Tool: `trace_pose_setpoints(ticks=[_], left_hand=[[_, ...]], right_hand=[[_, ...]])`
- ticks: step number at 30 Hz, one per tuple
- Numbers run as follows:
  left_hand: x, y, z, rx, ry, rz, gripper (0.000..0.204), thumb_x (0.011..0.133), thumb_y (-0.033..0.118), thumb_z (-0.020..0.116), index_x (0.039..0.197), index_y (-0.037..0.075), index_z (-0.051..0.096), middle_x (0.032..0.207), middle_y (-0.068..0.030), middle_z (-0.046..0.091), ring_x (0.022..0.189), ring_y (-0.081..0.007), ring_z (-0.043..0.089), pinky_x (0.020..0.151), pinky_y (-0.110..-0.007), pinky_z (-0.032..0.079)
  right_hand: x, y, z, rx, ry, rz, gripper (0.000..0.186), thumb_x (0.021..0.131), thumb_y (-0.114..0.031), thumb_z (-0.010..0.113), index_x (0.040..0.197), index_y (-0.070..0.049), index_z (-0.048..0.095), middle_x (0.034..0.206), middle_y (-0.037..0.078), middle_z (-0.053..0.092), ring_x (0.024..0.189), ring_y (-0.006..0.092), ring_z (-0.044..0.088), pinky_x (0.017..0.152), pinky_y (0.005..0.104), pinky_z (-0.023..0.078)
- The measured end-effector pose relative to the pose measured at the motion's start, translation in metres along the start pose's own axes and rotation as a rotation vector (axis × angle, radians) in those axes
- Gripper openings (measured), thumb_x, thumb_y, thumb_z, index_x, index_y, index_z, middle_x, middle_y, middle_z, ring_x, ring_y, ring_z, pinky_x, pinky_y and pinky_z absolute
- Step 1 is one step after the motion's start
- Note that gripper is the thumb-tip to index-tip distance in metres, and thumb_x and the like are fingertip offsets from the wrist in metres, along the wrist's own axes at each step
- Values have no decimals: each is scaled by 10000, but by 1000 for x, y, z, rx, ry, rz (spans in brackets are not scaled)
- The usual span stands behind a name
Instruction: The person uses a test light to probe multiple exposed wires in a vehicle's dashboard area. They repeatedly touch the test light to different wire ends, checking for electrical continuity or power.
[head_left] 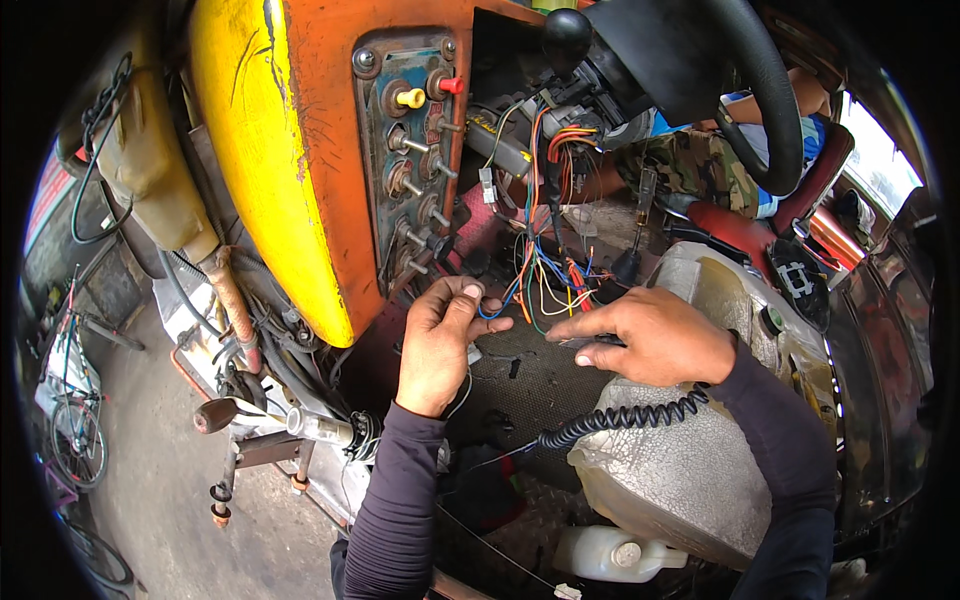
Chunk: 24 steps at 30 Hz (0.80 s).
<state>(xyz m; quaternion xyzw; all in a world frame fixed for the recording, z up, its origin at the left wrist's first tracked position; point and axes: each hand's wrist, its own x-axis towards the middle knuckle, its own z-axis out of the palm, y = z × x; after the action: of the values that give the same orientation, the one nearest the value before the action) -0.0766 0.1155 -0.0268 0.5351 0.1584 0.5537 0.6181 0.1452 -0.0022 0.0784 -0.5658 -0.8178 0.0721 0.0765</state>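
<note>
A bundle of loose coloured wires [540, 262] hangs below the steering column in front of me. My left hand [438, 335] is closed in a pinch, thumb against forefinger, at the looped end of a blue wire [490, 314]. Right of the bundle, my right hand [645, 335] has its fingers drawn together close to the hanging wire ends. Something thin and dark shows between that thumb and forefinger; its kind is not clear. A black coiled cord [625, 420] runs from below my right wrist down to a thin probe-like tip.
An orange and yellow panel with a switch plate [415, 160] stands at left. The steering wheel [775, 90] is at upper right, near a person in camouflage trousers [690, 165]. A silvery cover [680, 460] and white jug [615, 553] lie below; a bicycle [78, 430] stands far left.
</note>
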Motion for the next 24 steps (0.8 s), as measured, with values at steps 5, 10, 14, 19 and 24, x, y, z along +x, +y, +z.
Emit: trace_pose_setpoints(ticks=[5, 10, 14, 19, 24], left_hand=[[0, 0, -1, 1, -5, 7, 211, 1120, 136, 524, 1113, -62, 596, 1073, -95, 612, 1002, -186, 674, 877, -389, 658], [0, 0, -2, -5, -11, 2, 213, 1120, 138, 524, 1117, -62, 596, 1076, -100, 611, 1007, -191, 679, 878, -394, 660], [0, 0, -2, -3, -4, 3, 214, 1120, 140, 524, 1111, -61, 595, 1075, -101, 612, 1007, -192, 683, 879, -395, 660], [0, 1, -1, 12, 3, -8, 208, 1120, 139, 526, 1103, -56, 595, 1066, -96, 613, 1001, -189, 684, 876, -393, 661], [0, 0, -1, -1, -2, -1, 202, 1118, 136, 528, 1101, -53, 596, 1061, -92, 614, 993, -185, 682, 871, -386, 661]], right_hand=[[-1, 1, 1, 10, 7, -15, 399, 969, -298, 735, 1365, -255, 721, 1093, 135, 785, 1013, 364, 739, 923, 469, 555], [-3, 3, 2, -10, 62, -22, 444, 957, -303, 747, 1396, -253, 697, 1142, 127, 779, 1027, 368, 736, 934, 473, 554], [-4, 2, 1, -43, 40, -3, 482, 952, -312, 752, 1425, -260, 672, 1180, 116, 774, 1036, 365, 736, 946, 473, 551], [-1, 0, 0, -21, 11, 4, 451, 956, -313, 747, 1402, -271, 691, 1165, 112, 779, 1039, 360, 739, 952, 467, 549], [0, -1, 0, -16, 39, -10, 379, 965, -315, 737, 1342, -272, 736, 1140, 108, 785, 1040, 356, 739, 948, 459, 549]])
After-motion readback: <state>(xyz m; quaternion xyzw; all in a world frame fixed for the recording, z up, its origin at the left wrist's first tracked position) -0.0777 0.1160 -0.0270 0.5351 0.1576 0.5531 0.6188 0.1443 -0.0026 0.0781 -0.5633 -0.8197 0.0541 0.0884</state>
